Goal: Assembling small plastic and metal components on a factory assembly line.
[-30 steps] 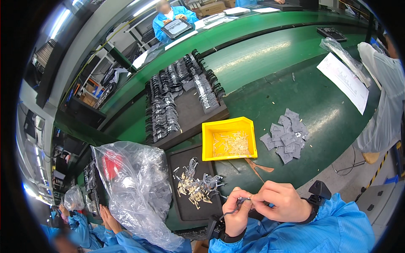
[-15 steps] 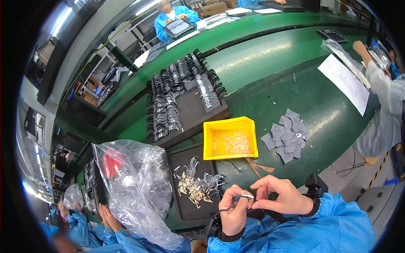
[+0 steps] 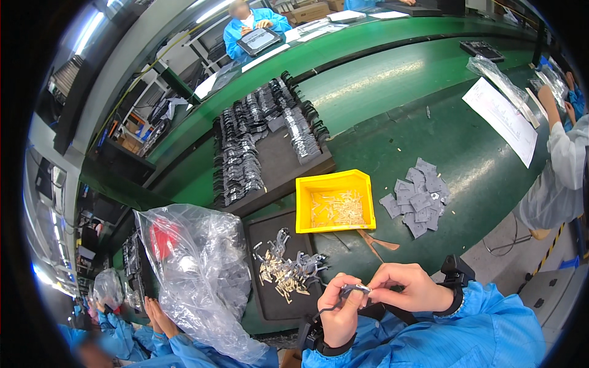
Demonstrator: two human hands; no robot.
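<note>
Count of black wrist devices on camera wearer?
2: left wrist device, strapped by the left hand; right wrist device, strapped by the right hand. Neither looks fully hidden; others may be.

Blue sleeves (image 3: 500, 322), black wrist straps (image 3: 458, 299), boxy module (image 3: 458, 268)

Lit brightly by ceiling tubes (image 3: 89, 32) at upper left, nearly burnt out there. Streaked with pale glare on the dark green bench (image 3: 469, 153), glinting off the clear plastic bag (image 3: 215, 276). Fairly sharp mid-frame, bent and softened outward into a black rim, murky at far left, blurred over a co-worker's face (image 3: 239, 10).
</note>
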